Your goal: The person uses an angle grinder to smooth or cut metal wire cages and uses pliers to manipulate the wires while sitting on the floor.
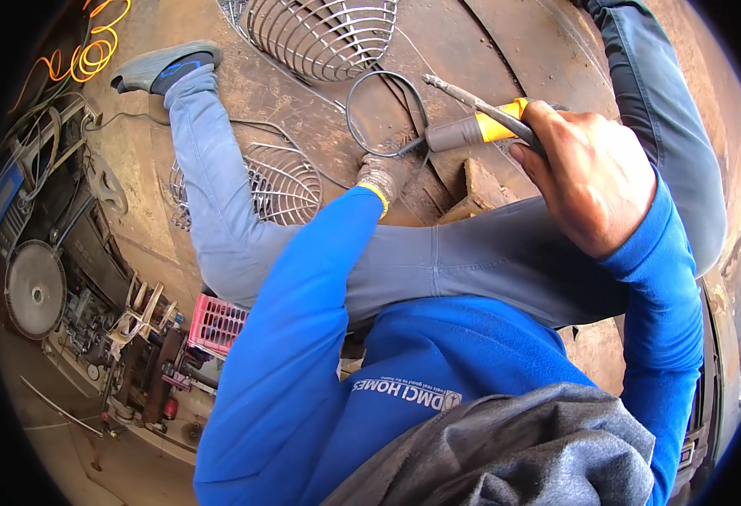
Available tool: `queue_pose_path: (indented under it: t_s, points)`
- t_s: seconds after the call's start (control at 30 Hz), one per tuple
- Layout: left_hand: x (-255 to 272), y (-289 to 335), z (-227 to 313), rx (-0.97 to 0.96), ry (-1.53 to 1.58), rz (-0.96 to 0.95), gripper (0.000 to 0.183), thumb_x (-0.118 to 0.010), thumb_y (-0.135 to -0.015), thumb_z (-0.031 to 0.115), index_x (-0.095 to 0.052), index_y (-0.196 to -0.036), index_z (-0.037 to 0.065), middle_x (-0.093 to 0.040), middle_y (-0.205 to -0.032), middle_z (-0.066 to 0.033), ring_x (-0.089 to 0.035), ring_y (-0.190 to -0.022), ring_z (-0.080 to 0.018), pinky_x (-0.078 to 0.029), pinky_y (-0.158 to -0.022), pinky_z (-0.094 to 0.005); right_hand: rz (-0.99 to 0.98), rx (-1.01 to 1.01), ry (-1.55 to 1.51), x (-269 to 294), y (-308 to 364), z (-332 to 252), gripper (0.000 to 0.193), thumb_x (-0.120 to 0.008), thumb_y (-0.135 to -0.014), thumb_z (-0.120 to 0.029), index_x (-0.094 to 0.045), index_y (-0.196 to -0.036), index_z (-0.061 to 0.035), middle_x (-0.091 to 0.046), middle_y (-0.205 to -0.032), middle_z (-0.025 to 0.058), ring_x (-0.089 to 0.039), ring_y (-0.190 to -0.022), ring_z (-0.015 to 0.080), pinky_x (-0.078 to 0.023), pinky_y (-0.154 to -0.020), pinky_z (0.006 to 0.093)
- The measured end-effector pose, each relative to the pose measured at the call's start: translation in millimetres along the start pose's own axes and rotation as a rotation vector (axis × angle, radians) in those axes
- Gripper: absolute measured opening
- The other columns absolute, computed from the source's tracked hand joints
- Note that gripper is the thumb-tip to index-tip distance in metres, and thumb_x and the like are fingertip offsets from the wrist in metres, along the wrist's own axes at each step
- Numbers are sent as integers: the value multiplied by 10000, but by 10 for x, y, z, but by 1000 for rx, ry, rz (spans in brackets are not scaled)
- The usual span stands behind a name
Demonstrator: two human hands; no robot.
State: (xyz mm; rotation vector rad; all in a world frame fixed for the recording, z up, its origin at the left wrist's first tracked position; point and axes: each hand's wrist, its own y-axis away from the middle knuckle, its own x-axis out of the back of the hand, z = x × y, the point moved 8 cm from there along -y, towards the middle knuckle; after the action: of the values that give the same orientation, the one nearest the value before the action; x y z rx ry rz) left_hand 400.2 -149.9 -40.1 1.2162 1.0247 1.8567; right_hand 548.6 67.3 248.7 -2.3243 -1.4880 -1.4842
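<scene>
My left hand [382, 174], in a grey knit glove with a yellow cuff, is closed at the lower edge of a thin metal ring [352, 94]. Its fingertips are hard to make out. My bare right hand [591, 173] is wrapped round a slim grey rod-like tool [493, 111] with a metal tip, pointing up and left. Beside the rod, partly behind my fingers, extends a yellow and grey-brown cylindrical tool [461, 133]. Its end reaches the ring's right side; whether they touch I cannot tell.
Domed wire grilles stand on the floor, one at the top [324, 38] and another [282, 190] beside my left leg. A brown block [480, 190] lies between my legs. A pink crate [217, 325], a grey disc [35, 288] and coiled orange hose [96, 55] are at left.
</scene>
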Motion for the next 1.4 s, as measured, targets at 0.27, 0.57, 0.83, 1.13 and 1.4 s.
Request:
queue_pose_path:
  t_s: [0.27,0.57,0.83,1.13,1.4]
  points:
    - [281,155,175,-61,21,41,513,-434,-980,509,-558,-1363,190,-612,-1330,-151,-583,-1223,-356,-456,-1037,-466,26,31,61,-12,7,1,245,-666,-896,-241,-557,-919,-23,-625,-683,199,-658,-687,383,-526,-619,463]
    - [-76,-69,-160,-52,146,171,486,-459,-972,488,-580,-1325,176,-608,-1327,-153,-575,-1214,-384,-469,-1013,-473,115,115,105,-12,52,-33,247,-668,-896,-251,-562,-928,-31,-616,-680,185,-654,-666,362,-523,-604,453]
    - [2,19,-69,-16,140,142,440,-436,-987,432,-600,-1292,161,-609,-1313,-167,-587,-1183,-398,-472,-1002,-475,37,57,106,-47,54,5,270,-667,-900,-272,-566,-957,-28,-624,-697,189,-660,-679,363,-524,-606,452]
    - [269,147,201,-146,38,120,407,-423,-995,346,-620,-1279,130,-613,-1321,-160,-586,-1204,-372,-474,-1000,-459,8,27,104,-59,29,17,208,-653,-923,-213,-582,-976,-25,-624,-733,186,-633,-706,375,-491,-634,453]
    - [276,220,142,-82,-38,23,390,-428,-1003,353,-611,-1286,158,-605,-1330,-130,-567,-1226,-340,-449,-1032,-455,64,108,135,-63,26,-22,262,-664,-900,-257,-561,-958,-23,-628,-703,191,-659,-679,365,-524,-605,457]
